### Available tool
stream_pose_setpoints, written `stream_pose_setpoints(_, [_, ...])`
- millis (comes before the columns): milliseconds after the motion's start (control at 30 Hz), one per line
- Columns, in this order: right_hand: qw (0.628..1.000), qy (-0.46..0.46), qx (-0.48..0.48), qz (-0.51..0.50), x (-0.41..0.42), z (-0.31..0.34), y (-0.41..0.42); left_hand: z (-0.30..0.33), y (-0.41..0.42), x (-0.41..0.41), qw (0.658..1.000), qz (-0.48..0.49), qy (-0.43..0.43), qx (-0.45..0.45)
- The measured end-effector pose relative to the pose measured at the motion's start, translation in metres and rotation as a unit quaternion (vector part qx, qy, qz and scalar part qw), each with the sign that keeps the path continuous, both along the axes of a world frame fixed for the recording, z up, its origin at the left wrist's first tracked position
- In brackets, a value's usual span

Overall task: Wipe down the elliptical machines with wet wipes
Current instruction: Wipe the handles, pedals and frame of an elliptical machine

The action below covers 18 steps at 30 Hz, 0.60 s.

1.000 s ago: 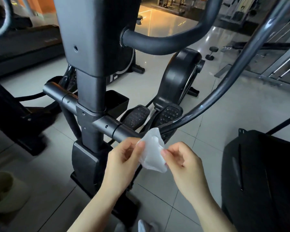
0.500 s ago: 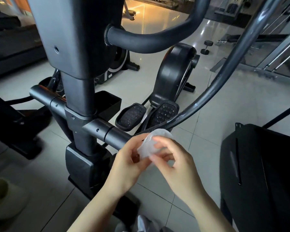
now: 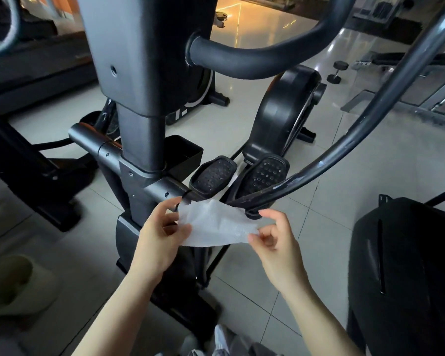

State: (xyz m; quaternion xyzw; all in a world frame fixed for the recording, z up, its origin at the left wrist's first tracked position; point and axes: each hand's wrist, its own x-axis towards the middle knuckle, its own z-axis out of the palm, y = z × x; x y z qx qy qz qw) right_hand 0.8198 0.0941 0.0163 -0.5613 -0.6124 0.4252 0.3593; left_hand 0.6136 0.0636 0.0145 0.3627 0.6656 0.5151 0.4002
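stretching a wet wipe [image 3: 216,223] flat between pinched fingertips, the left hand [image 3: 162,235] and right hand [image 3: 275,242] hold it just short of the crossbar [image 3: 162,188], best spread fully before pressing it along the swing arm [image 3: 344,142] of the elliptical machine [image 3: 144,73] beyond.

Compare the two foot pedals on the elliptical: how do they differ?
The left pedal shows fully and has a fine, dense stud texture; the right pedal has larger, spaced round studs. The right pedal's near end is crossed by the curved handlebar, while the left pedal is unobstructed. Both are black, oval and rimmed, side by side, tilted alike.
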Motion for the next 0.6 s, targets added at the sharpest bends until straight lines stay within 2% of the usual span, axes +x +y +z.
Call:
stream_pose_setpoints(67, [0.997, -0.042, 0.067, 0.013, -0.005, -0.006, -0.004, -0.005, -0.006, -0.001, 0.996, -0.003, 0.089, 0.016])
stream_pose_setpoints(133, [0.987, -0.069, 0.141, 0.029, -0.006, -0.013, -0.007, -0.009, -0.011, -0.004, 0.988, -0.025, 0.140, 0.059])
stream_pose_setpoints(233, [0.979, -0.078, 0.176, 0.068, -0.004, -0.022, -0.009, -0.014, -0.019, -0.010, 0.969, -0.120, 0.186, 0.110])
stream_pose_setpoints(300, [0.962, -0.128, 0.231, 0.066, -0.005, -0.026, -0.007, -0.018, -0.023, -0.013, 0.947, -0.173, 0.239, 0.128])
stream_pose_setpoints(400, [0.945, -0.165, 0.280, 0.044, -0.010, -0.024, -0.004, -0.023, -0.022, -0.014, 0.901, -0.153, 0.360, 0.187])
stream_pose_setpoints(467, [0.942, -0.162, 0.291, 0.048, -0.008, -0.014, -0.003, -0.014, -0.021, -0.014, 0.889, -0.120, 0.373, 0.238])
stream_pose_setpoints(533, [0.940, -0.158, 0.290, 0.084, 0.004, 0.002, -0.003, 0.001, -0.020, -0.015, 0.892, -0.107, 0.350, 0.264])
stream_pose_setpoints(600, [0.947, -0.151, 0.262, 0.105, 0.021, 0.021, -0.002, 0.021, -0.020, -0.012, 0.929, -0.124, 0.268, 0.224])
